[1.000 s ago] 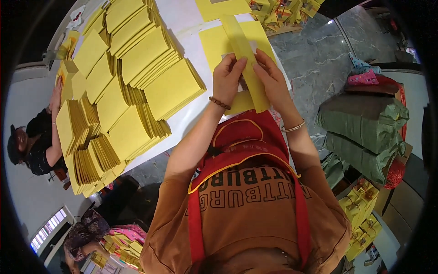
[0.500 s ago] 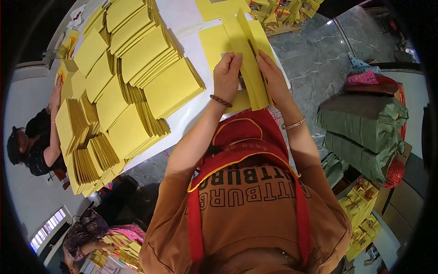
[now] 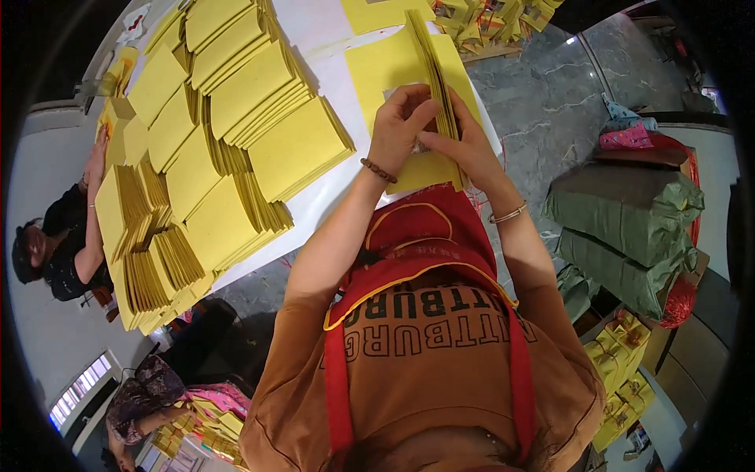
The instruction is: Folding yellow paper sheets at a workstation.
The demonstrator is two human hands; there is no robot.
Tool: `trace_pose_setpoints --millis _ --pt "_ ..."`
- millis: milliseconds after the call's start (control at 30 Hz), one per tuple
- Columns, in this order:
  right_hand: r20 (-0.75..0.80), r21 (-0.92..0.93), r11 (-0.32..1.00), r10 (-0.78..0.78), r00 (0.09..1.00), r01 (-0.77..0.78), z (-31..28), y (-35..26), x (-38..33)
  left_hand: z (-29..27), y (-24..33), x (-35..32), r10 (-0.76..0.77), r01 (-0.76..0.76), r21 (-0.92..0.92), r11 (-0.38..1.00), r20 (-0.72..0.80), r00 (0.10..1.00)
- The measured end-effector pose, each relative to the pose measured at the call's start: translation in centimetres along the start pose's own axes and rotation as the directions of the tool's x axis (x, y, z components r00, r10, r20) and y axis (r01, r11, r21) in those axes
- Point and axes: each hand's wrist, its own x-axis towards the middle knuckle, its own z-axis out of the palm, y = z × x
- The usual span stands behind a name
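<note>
A thin stack of yellow paper sheets (image 3: 434,75) stands on edge on the white table (image 3: 330,181), over flat yellow sheets (image 3: 384,64). My left hand (image 3: 399,126) grips the stack's near end from the left, a bead bracelet on its wrist. On the other side my right hand (image 3: 462,141), with a thin bangle at the wrist, pinches the same end. The fingers of both hands meet around the lower edge of the stack.
Many fanned piles of yellow sheets (image 3: 220,134) cover the table's left half. Another person (image 3: 63,228) in dark clothes sits at the far left, a hand on the piles. Green wrapped bundles (image 3: 629,228) lie on the floor at right, yellow folded items (image 3: 621,354) below them.
The stack has been lifted from lying flat to standing on its edge, and both hands have closed together around its near end.
</note>
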Motion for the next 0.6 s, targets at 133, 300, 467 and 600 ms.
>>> trace_pose_setpoints --millis 133,300,467,600 --pt "0.003 0.051 0.999 0.008 1.000 -0.008 -0.39 0.13 0.09 -0.23 0.22 0.22 -0.020 0.020 0.001 1.000 0.043 0.999" --pt "0.023 0.285 0.951 0.115 0.993 -0.117 -0.89 0.25 0.29 -0.36 -0.04 0.33 -0.021 0.024 -0.057 0.998 0.063 0.998" --pt "0.011 0.215 0.976 0.038 0.999 -0.039 -0.26 0.38 0.14 0.19 0.55 0.49 -0.071 0.073 -0.057 0.996 0.041 0.997" --pt "0.010 0.237 0.971 0.020 1.000 -0.022 -0.48 0.57 -0.01 0.16 0.60 0.43 -0.067 0.065 0.032 0.997 0.047 0.997"
